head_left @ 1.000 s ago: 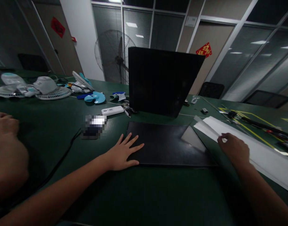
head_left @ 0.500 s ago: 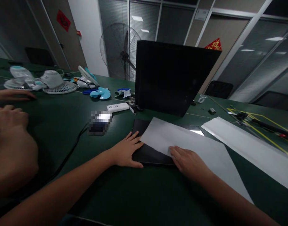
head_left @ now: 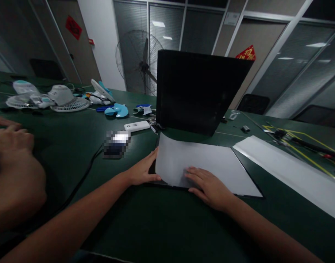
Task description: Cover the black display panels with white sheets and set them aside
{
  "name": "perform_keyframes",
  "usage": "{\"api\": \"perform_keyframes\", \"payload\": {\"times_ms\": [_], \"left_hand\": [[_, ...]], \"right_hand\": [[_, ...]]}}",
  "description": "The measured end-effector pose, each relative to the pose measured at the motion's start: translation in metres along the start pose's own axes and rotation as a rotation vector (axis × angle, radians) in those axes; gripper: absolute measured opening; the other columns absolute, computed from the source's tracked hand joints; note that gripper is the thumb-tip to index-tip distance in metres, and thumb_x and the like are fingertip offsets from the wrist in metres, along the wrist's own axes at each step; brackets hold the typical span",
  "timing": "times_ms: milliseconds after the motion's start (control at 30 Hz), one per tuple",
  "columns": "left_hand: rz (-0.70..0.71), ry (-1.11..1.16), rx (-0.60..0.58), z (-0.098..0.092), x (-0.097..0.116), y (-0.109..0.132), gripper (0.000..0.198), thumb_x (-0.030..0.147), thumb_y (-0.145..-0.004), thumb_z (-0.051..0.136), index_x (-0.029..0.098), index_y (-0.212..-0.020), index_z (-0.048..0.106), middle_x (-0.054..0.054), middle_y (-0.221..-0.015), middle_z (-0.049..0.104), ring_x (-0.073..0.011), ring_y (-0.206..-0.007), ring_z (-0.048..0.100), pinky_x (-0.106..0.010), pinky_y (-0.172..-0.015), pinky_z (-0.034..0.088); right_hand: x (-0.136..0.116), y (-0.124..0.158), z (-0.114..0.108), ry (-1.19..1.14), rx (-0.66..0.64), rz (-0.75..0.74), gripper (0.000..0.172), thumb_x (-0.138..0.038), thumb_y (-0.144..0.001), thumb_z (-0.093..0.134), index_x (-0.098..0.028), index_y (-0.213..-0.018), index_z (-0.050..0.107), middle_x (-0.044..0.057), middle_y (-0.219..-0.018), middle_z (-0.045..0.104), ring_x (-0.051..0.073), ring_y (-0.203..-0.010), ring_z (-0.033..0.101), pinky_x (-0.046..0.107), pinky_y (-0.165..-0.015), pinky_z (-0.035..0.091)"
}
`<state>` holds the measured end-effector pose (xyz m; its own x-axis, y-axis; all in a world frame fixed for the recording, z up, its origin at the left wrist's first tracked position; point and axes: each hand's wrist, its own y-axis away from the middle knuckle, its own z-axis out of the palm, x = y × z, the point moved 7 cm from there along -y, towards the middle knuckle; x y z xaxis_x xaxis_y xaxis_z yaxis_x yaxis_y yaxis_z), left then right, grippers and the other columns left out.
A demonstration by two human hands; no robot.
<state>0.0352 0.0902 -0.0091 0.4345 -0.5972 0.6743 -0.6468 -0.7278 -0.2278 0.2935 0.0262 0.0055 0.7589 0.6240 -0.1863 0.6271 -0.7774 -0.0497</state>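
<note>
A white sheet [head_left: 195,157] lies over a flat black panel [head_left: 162,182], whose dark edge shows along the front and right. The sheet's left end curls up a little from the panel. My left hand [head_left: 142,170] rests at the panel's left end, thumb apart from the fingers; the sheet's edge partly hides the fingertips. With fingers stretched out, my right hand [head_left: 208,188] lies on the sheet near its front edge.
Behind the panel stands a large black board [head_left: 200,91]. A long white sheet [head_left: 288,171] lies at the right. Left are a white device [head_left: 137,126], a blurred phone-like object [head_left: 116,144], fan parts [head_left: 70,104] and another person's hands [head_left: 12,138].
The white sheet has swung from a slant to lie lined up over the black panel, covering most of it. My right hand moved slightly left with it; my left hand shifted slightly left.
</note>
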Motion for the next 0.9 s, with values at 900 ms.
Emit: {"api": "perform_keyframes", "payload": {"times_ms": [900], "left_hand": [[-0.318, -0.517, -0.123, 0.008, -0.008, -0.006, 0.079, 0.057, -0.100, 0.053, 0.021, -0.168, 0.036, -0.017, -0.178, 0.017, -0.0387, -0.164, 0.017, -0.067, -0.131, 0.009]], "right_hand": [[0.266, 0.133, -0.032, -0.093, 0.364, 0.876, 0.066, -0.065, -0.091, 0.052, -0.018, -0.129, 0.078, 0.014, -0.107, 0.079, 0.029, -0.086, 0.071, 0.041, -0.076, 0.053]]}}
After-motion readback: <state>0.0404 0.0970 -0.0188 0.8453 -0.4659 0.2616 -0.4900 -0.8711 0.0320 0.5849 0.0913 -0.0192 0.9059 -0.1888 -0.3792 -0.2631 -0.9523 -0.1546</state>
